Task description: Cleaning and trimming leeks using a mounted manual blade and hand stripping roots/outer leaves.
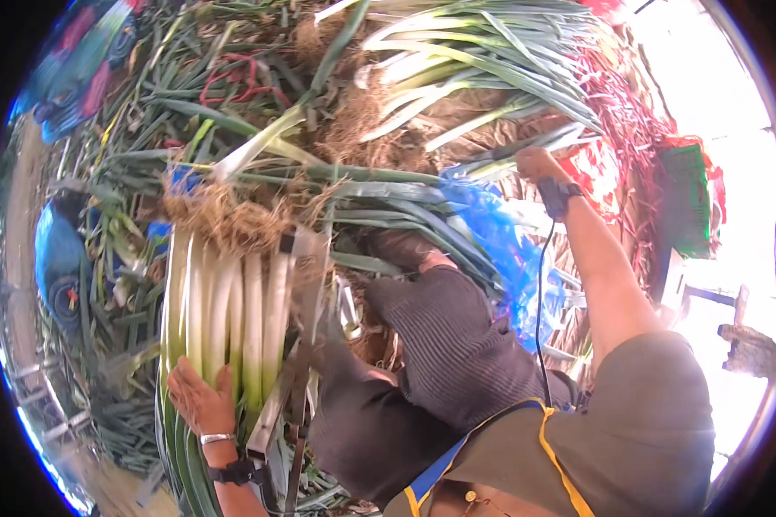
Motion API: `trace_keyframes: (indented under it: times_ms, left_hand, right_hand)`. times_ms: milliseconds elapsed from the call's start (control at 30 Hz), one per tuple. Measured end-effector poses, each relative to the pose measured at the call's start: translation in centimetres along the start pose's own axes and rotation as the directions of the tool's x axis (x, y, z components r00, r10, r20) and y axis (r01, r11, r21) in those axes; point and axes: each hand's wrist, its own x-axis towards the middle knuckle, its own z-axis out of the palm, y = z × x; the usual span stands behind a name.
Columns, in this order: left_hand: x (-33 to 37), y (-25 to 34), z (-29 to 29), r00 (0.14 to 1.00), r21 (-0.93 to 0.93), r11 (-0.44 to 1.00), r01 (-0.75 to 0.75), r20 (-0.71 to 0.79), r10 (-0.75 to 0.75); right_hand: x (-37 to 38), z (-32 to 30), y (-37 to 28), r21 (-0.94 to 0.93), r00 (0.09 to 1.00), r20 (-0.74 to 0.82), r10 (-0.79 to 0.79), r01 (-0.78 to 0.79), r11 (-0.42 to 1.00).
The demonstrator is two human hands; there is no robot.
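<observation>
A row of leeks (233, 310), roots toward the far side, lies in front of me at the left. My left hand (203, 396) rests flat across their stalks, its thumb apart from the fingers. Brown, tangled roots (233, 215) hang over the far end of this row. At the right my right hand (539, 164) is closed beside the green leaves of a leek (491, 168); whatever its fingers hold is hidden. Just below it is a crumpled blue plastic bag (491, 233). Red strings (621, 112) lie beyond that hand.
A metal frame (272, 422) stands between the leek row and my legs. Another pile of leeks (474, 65) lies at the far side. Loose leaves (129, 405) cover the ground at the left. A green crate (685, 198) is at the right. A black cable (541, 302) hangs from my right wrist.
</observation>
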Motion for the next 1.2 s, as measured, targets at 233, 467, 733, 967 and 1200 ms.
trace_keyframes:
  times_ms: [233, 467, 733, 967, 1200]
  left_hand:
    - [0.8, -2.8, 1.2, 0.992, -0.014, 0.997, 0.073, 0.102, -0.071]
    - [-0.8, -2.8, 1.9, 0.999, 0.029, 1.000, -0.007, 0.039, 0.006]
    - [-0.8, -3.1, 2.1, 0.997, 0.074, 0.996, 0.044, 0.055, -0.048]
    - [-0.2, -2.9, 1.9, 0.991, 0.079, 0.995, 0.067, 0.115, -0.075]
    - [-0.6, -2.9, 2.4, 0.999, 0.133, 0.991, 0.032, 0.028, -0.036]
  right_hand:
    - [0.0, 11.0, 3.8, -0.876, 0.924, -0.134, -0.357, 0.057, 0.478]
    - [2.6, 15.9, 4.5, -0.960, 0.898, -0.047, -0.437, 0.080, 0.268]
    - [2.3, 12.8, 2.4, -0.954, 0.928, 0.233, -0.291, 0.276, 0.115]
    - [1.4, 3.9, 1.8, -0.982, 0.988, 0.156, -0.012, 0.157, 0.103]
    - [-2.5, -6.0, -6.6, -0.645, 0.976, -0.114, -0.186, 0.069, 0.761]
